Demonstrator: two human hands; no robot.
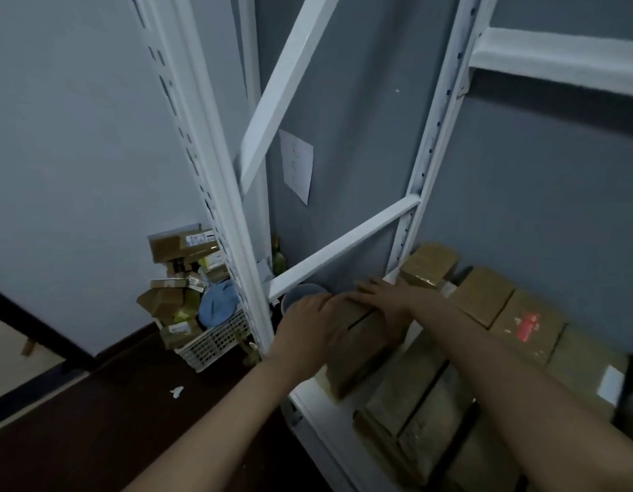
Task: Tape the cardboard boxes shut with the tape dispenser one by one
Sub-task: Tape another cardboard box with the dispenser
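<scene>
Walls (pixel 77 136) of grey paint stand behind everything. In front of them rises a white metal rack (pixel 215 193) with slanted braces, on a dark floor (pixel 113 438). On its low white shelf (pixel 329 413) many brown packed boxes (pixel 481 296) lie close together in rows. On the floor just left of the rack stands a white plastic basket (pixel 215 344), piled with small cartons and a blue cloth (pixel 217 303).

The cardboard box (pixel 357 353) of the task is at the left end of the shelf, close to the rack's front post, and it sits higher than its neighbours. The person's hands are both on its far end. The left hand (pixel 304 317) grasps its left top edge with bent fingers. The right hand (pixel 386 291) lies flat on the top, fingers stretched out and released.

A white paper sheet (pixel 296 165) hangs on the wall between the posts. A small white scrap (pixel 176 391) lies on the floor.
</scene>
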